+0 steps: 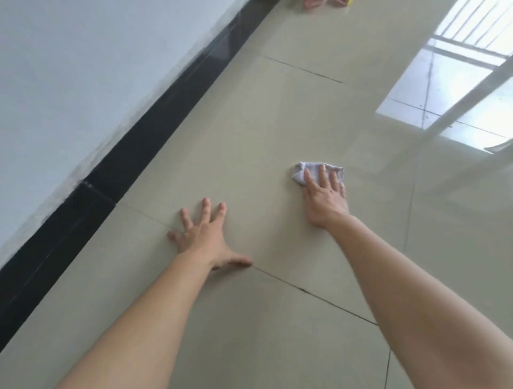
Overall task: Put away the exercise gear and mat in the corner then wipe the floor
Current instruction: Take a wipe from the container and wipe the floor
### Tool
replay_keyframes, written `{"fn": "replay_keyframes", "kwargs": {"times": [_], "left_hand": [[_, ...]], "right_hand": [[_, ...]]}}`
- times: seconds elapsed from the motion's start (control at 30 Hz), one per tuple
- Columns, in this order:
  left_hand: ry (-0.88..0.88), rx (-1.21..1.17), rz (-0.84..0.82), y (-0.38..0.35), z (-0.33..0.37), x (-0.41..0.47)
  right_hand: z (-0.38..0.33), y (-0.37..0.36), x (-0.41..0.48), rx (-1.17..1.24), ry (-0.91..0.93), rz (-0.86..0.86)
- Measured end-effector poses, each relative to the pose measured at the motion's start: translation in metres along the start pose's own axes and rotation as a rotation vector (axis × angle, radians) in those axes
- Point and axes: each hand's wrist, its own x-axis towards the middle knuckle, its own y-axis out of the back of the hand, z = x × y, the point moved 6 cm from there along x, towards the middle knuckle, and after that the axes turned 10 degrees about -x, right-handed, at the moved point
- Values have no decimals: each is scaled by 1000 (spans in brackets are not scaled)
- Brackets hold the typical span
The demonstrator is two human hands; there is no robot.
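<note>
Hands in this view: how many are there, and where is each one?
2. The left hand lies flat on the bare floor, fingers spread, nearer the wall. The right hand presses a white cloth on the floor, farther right. No more seem hidden.

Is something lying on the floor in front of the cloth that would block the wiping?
Nothing visible nearby. The right hand presses the cloth on the floor; the tiles ahead are bare up to some pink things far off at the picture's top edge.
</note>
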Motion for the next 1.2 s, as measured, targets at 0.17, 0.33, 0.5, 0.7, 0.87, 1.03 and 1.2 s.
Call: {"fn": "replay_keyframes", "kwargs": {"times": [0.17, 0.33, 0.5, 0.7, 0.87, 1.03, 1.2], "left_hand": [[-3, 10, 7, 1, 0, 5], [6, 29, -28, 5, 3, 8], [-3, 50, -1, 4, 1, 9], [-1, 61, -12, 6, 3, 10], [-5, 68, -24, 7, 4, 7], [5, 49, -7, 9, 5, 7], [-30, 96, 23, 10, 1, 12]], "right_hand": [[-104, 8, 21, -3, 190, 63], [-188, 28, 54, -57, 553, 27], [-44, 62, 157, -22, 120, 140], [21, 58, 164, 72, -229, 7], [-135, 38, 100, -22, 378, 45], [-150, 11, 10, -9, 555, -19], [25, -3, -24, 57, 204, 22]]}}
